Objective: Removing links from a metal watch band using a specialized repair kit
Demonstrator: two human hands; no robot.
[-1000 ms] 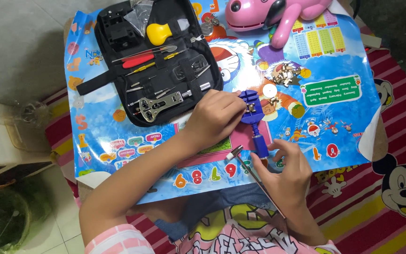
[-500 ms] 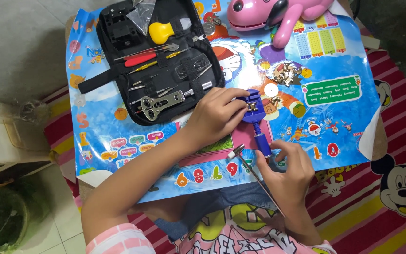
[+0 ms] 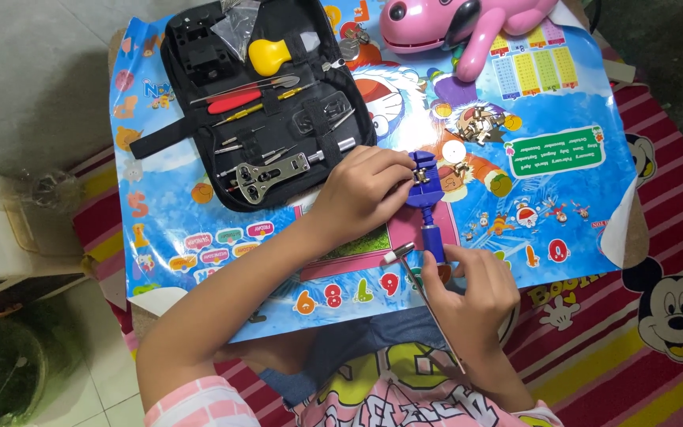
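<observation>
1. I see the left hand [image 3: 361, 194] at frame centre, fingers curled narrow around the head of a blue watch link remover tool [image 3: 424, 198]; the tool sits on the cartoon poster [image 3: 199, 229], just right of centre.
2. Right hand [image 3: 468, 296] is lower centre-right, fingertips pinched on the tool's blue screw handle. It also holds a small hammer [image 3: 413, 273], whose head pokes out to the left and whose thin shaft runs down across the palm.
3. Open black tool case [image 3: 258, 103] lies in the upper left of the frame, touching the left hand's knuckle side. Inside are a yellow-handled tool [image 3: 269, 54], a red-handled screwdriver [image 3: 235, 100] and a metal case wrench [image 3: 270, 172].
4. Watch bracelet links [image 3: 480, 122] lie upper right of the tool, a small white disc [image 3: 454, 152] just beside it.
5. Pink toy dog [image 3: 468, 24] is at the top edge, right of centre.
6. Red striped cartoon blanket [image 3: 666, 316] fills the lower right.
</observation>
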